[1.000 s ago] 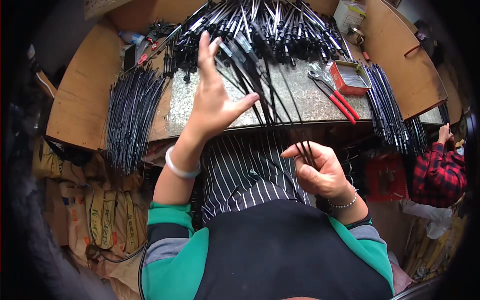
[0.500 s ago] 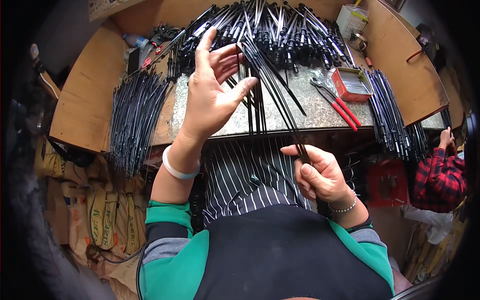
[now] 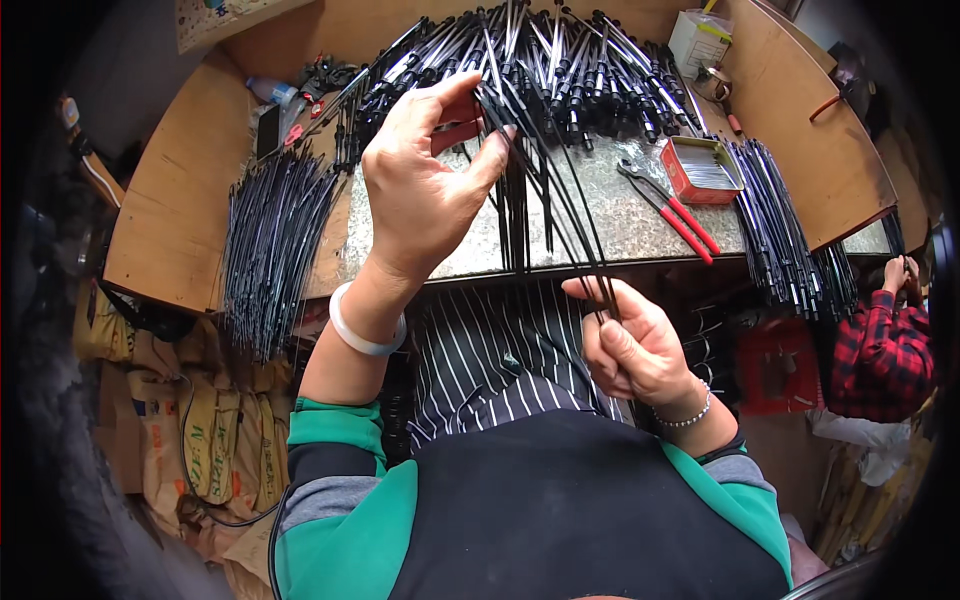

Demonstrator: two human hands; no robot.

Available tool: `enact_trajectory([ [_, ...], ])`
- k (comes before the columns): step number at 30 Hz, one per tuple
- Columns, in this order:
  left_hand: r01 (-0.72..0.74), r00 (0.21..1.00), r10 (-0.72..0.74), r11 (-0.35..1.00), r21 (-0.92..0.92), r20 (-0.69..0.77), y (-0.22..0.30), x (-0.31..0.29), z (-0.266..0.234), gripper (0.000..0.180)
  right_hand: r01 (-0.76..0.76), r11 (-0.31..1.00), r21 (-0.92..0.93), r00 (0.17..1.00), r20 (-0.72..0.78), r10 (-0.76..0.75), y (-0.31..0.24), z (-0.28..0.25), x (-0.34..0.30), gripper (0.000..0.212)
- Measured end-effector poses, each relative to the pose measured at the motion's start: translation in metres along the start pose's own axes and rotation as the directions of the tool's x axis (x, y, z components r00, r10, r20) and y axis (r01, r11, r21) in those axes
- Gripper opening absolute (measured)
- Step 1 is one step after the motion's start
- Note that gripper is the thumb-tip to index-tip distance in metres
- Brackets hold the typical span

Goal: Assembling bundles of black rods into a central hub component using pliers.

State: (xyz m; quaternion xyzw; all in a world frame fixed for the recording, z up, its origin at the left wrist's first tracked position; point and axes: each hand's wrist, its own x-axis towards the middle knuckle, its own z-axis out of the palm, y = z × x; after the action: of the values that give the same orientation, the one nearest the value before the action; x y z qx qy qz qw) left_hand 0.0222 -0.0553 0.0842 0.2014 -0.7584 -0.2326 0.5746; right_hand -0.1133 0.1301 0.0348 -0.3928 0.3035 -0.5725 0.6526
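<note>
Thin black rods (image 3: 513, 220) hang in a loose, fanned bunch in front of me, above the near edge of the worktop (image 3: 640, 235). My left hand (image 3: 425, 180) pinches their upper ends between thumb and fingers. Lower and to the right, my right hand (image 3: 640, 345) is closed round the lower ends of several slanting rods, its thumb pressed against the fingers. Other rods of the bunch dangle straight down, free of the right hand. Behind my left hand lies a big heap of black and silver rods (image 3: 575, 85) with thicker black end pieces.
Rod bundles lie at the left (image 3: 280, 240) and right (image 3: 775, 230), overhanging the edge. Red-handled pliers (image 3: 690, 235) rest beside a red tin (image 3: 712, 197) of thin pieces. A white box (image 3: 700, 42) stands far right. Another person's plaid sleeve (image 3: 880, 350) shows at right.
My left hand has turned, its fingers curling down from raised to a pinch on the rod tops. My right hand has barely moved, and the rods have shifted slightly.
</note>
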Motion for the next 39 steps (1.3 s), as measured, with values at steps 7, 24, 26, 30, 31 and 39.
enact_trajectory([
  [7, 0.037, 0.997, -0.038, 0.999, 0.028, 0.066, 0.000, 0.001, 0.000, 0.035, 0.044, 0.999, -0.026, 0.997, -0.070, -0.046, 0.003, -0.003, 0.005, 0.024],
  [24, 0.621, 0.620, -0.742, 0.663, 0.417, 0.255, -0.171, 0.036, -0.198, 0.064, 0.027, 0.983, -0.179, 0.983, -0.174, -0.059, -0.012, -0.023, -0.003, 0.019],
  [26, 0.498, 0.592, -0.787, 0.526, 0.689, 0.173, -0.201, 0.030, -0.215, 0.069, 0.011, 0.989, -0.147, 0.988, -0.152, -0.033, -0.013, -0.020, -0.005, 0.020],
  [30, 0.132, 0.903, -0.316, 0.848, 0.513, 0.291, -0.114, 0.028, -0.112, 0.100, 0.015, 0.991, -0.137, 0.989, -0.143, -0.035, -0.012, -0.020, -0.004, 0.024],
  [31, 0.232, 0.878, -0.272, 0.961, 0.147, 0.393, -0.074, 0.025, -0.077, 0.106, 0.021, 0.989, -0.145, 0.992, -0.117, -0.038, -0.012, -0.018, -0.004, 0.025],
  [39, 0.113, 0.983, -0.055, 0.932, -0.345, 0.173, -0.003, 0.016, 0.024, 0.080, -0.094, 0.993, -0.069, 0.996, -0.018, 0.093, -0.026, 0.001, -0.004, 0.043],
])
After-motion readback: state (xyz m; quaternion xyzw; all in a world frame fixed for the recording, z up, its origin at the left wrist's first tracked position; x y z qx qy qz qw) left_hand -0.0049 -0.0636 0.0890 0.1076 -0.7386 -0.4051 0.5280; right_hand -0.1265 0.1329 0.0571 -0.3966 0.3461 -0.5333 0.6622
